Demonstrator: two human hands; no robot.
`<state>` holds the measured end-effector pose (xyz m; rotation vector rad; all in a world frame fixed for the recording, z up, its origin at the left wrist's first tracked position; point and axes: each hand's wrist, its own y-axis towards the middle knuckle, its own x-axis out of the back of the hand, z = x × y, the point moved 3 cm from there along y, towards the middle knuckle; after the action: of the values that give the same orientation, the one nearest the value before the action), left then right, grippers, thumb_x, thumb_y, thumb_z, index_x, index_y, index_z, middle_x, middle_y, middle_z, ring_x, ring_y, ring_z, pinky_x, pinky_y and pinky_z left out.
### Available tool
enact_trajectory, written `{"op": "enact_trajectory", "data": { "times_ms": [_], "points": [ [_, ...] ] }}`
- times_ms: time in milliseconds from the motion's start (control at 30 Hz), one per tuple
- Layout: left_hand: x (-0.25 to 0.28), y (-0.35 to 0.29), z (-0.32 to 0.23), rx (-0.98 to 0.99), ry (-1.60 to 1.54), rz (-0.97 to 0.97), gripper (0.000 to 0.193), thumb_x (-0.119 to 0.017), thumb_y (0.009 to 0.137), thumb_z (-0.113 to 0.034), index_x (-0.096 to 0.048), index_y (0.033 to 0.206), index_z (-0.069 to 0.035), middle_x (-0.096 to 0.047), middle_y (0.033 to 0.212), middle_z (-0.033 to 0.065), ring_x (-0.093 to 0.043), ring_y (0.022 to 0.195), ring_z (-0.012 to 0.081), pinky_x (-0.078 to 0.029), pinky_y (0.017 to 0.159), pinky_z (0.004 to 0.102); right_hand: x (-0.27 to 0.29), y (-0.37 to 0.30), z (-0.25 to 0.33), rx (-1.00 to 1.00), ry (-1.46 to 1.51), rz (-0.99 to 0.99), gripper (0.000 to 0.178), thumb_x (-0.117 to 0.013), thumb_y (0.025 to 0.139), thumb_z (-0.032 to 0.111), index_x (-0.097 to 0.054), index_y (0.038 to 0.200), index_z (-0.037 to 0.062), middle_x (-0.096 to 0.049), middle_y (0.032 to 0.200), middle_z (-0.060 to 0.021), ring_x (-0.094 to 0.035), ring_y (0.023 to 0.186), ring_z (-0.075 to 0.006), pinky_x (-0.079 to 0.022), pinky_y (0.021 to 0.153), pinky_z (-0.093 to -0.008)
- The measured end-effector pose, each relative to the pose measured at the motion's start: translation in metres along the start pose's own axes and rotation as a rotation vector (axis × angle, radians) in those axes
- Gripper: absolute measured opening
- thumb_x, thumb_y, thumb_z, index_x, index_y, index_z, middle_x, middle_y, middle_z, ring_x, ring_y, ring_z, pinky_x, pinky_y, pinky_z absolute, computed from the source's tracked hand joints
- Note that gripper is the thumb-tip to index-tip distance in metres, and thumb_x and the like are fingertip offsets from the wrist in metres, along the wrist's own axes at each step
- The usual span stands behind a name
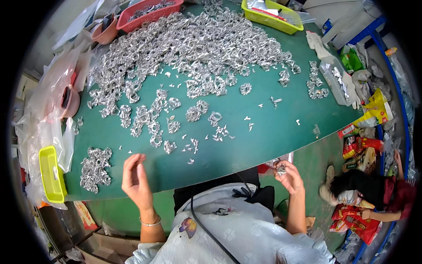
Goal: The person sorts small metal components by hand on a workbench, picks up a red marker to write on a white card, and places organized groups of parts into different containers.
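My left hand [136, 182] is raised over the near left part of the green table [246, 149], its fingers apart and nothing visible in them. Just left of it lies a small heap of silvery metal rings [96, 169]. Past the table's near edge, my right hand [291, 178] pinches a small silvery metal part [280, 169]; its exact shape is too small to tell. Behind those fingers hangs a piece of clear plastic [285, 157]. Between the hands and the far pile lie loose ring-shaped castings [215, 118] and small metal scraps [221, 133].
A large pile of metal castings [189, 48] covers the far table. Around it stand a red basket [147, 13], a yellow basket [272, 20] and a clear tray [336, 81]. A yellow tray [52, 176] is at the left edge. Another person [373, 191] bends by the right-hand shelves.
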<state>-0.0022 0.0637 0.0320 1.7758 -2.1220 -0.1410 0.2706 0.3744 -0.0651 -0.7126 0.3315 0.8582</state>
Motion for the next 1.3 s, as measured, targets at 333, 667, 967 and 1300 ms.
{"op": "enact_trajectory", "data": {
  "times_ms": [333, 667, 967, 1300],
  "points": [
    [0.07, 0.022, 0.024, 0.06, 0.38, -0.25, 0.022, -0.054, 0.084, -0.003, -0.058, 0.106, 0.0, -0.059, 0.105, 0.0103, -0.056, 0.097, 0.0191, -0.044, 0.083, 0.0305, 0.133, 0.106, -0.068, 0.156, -1.86, -0.255, 0.056, -0.05, 0.082, 0.028, -0.04, 0.131, 0.0026, -0.039, 0.136, -0.019, -0.032, 0.127, -0.0359, -0.021, 0.108, -0.0409],
    [0.114, 0.024, 0.058, 0.112, 1.134, -0.399, 0.056, -0.077, 0.065, -0.015, -0.052, 0.115, -0.007, -0.044, 0.12, 0.0144, -0.04, 0.113, 0.0322, -0.03, 0.094, 0.0452, 0.035, 0.068, -0.03, 0.075, -1.442, -0.036, 0.042, -0.062, 0.08, 0.007, -0.049, 0.118, -0.0048, -0.05, 0.122, -0.0225, -0.045, 0.116, -0.0335, -0.033, 0.099, -0.037],
    [0.095, 0.039, 0.046, -0.079, 0.924, -0.313, 0.036, -0.069, 0.069, -0.003, -0.054, 0.101, -0.003, -0.043, 0.124, 0.0168, -0.038, 0.118, 0.0345, -0.03, 0.096, 0.0468, 0.012, 0.048, -0.001, -0.017, -1.553, 0.288, 0.046, -0.063, 0.08, 0.032, -0.051, 0.12, 0.013, -0.054, 0.118, -0.012, -0.05, 0.109, -0.0291, -0.035, 0.09, -0.0531],
    [0.078, 0.057, 0.065, -0.121, 0.915, -0.05, 0.032, -0.06, 0.072, 0.004, -0.052, 0.103, 0.001, -0.049, 0.114, 0.0154, -0.046, 0.11, 0.0314, -0.037, 0.091, 0.0416, 0.026, 0.051, -0.008, 0.038, -1.924, 0.382, 0.053, -0.061, 0.076, 0.049, -0.053, 0.123, 0.0248, -0.06, 0.111, -0.007, -0.052, 0.107, -0.0277, -0.021, 0.097, -0.0627]
  ]
}}
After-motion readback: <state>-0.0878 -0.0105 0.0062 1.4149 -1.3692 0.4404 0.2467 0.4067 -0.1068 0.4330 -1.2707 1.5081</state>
